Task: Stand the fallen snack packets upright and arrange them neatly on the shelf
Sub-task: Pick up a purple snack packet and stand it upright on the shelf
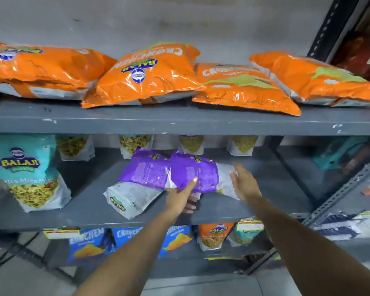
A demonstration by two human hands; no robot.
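Note:
Two purple-and-white snack packets lie fallen on the middle shelf. The right purple packet is gripped by my left hand, thumb on top and fingers under its near edge. My right hand rests against the white end of that same packet, fingers spread. The left purple packet lies flat beside it, partly under its edge, white end toward me. Several orange packets lie fallen on the top shelf.
A teal packet stands upright at the middle shelf's left. Small packets stand along the back. Blue and orange packets fill the lower shelf. A slotted metal upright and another rack are at the right.

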